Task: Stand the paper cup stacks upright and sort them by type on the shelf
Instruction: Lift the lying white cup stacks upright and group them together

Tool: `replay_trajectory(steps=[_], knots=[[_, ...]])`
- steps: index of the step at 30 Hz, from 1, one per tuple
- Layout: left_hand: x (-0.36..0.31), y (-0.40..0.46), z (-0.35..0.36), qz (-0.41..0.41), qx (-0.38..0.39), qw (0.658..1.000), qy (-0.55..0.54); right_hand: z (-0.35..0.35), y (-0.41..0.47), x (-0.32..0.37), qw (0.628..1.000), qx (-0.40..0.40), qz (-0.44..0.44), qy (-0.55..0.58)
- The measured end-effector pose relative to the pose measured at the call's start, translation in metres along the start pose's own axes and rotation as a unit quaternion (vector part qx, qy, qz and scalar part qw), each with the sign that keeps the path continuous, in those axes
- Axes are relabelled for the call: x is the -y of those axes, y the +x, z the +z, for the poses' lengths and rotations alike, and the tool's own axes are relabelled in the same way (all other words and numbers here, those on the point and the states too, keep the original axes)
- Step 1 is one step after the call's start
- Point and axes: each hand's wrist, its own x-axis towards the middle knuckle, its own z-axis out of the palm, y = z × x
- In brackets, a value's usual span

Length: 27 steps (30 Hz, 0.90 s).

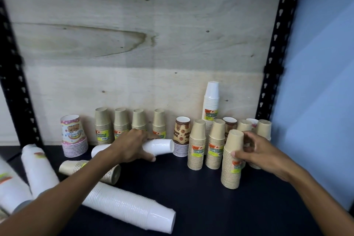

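Note:
My left hand is closed over a white cup stack that lies on its side on the dark shelf. My right hand grips an upright kraft-brown cup stack at the front right. More brown stacks stand upright beside it, and several brown stacks stand along the back wall. A tall white stack stands upright at the back right. A long white stack and a brown stack lie on their sides under my left arm.
A pink patterned stack stands at the back left, and a brown patterned stack in the middle. Two more white stacks lie tilted at the far left. Black rack posts frame the plywood back panel.

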Motion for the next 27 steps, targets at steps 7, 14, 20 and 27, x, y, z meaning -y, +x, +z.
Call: replay_trajectory(steps=[7, 14, 20, 27], knots=[[-0.01, 0.004, -0.019, 0.006, -0.064, 0.993, -0.104, -0.005, 0.0, 0.005, 1.0, 0.003, -0.002, -0.023], [-0.021, 0.008, -0.043, 0.019, -0.121, 0.971, -0.207, -0.008, 0.005, 0.027, 0.987, -0.153, -0.039, -0.018], [-0.016, 0.01, -0.059, -0.023, -0.139, 0.94, -0.311, 0.012, 0.01, 0.06, 0.96, -0.237, -0.142, -0.042], [-0.005, 0.014, -0.06, -0.09, -0.146, 0.887, -0.428, 0.102, 0.003, 0.086, 0.973, -0.126, -0.194, -0.027]])
